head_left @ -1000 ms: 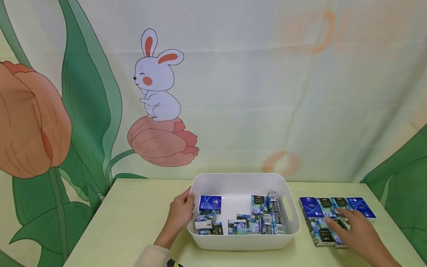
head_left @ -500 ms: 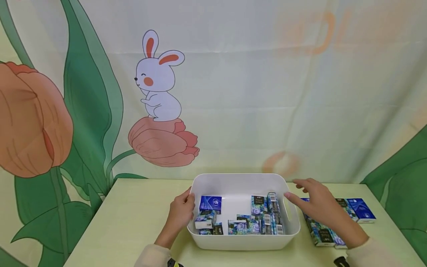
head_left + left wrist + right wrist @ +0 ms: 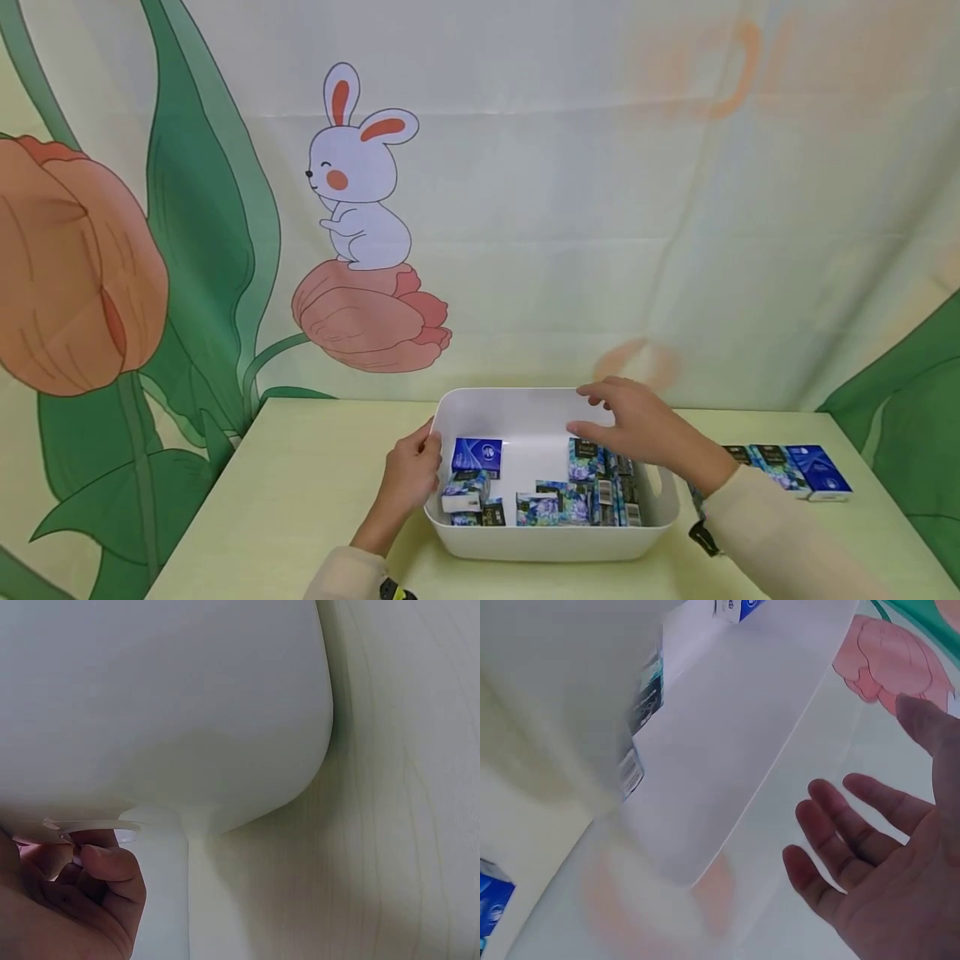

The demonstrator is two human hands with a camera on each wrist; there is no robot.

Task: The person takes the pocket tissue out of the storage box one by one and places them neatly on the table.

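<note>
A white plastic basket (image 3: 547,543) stands on the table with several small tissue packs inside. Fingers of my left hand (image 3: 411,475) curl through the handle slot at the basket's left end; the left wrist view shows this left hand (image 3: 90,892) gripping the slot's edge. Above the basket's right rear part hovers my right hand (image 3: 637,421), fingers spread and holding nothing. In the right wrist view, the right hand (image 3: 885,862) is apart from the basket wall. Inside lie a blue tissue pack (image 3: 477,457) at the left and a floral tissue pack (image 3: 585,460) at the right.
Right of the basket, more packs lie on the table, among them a blue tissue pack (image 3: 819,471); my right forearm hides some of them. Behind the pale table (image 3: 315,467) hangs a printed curtain (image 3: 525,208) with a rabbit and tulips.
My right hand has left the packs on the right and moved leftward, over the basket's right side. My left hand keeps its grip on the basket, which stays put.
</note>
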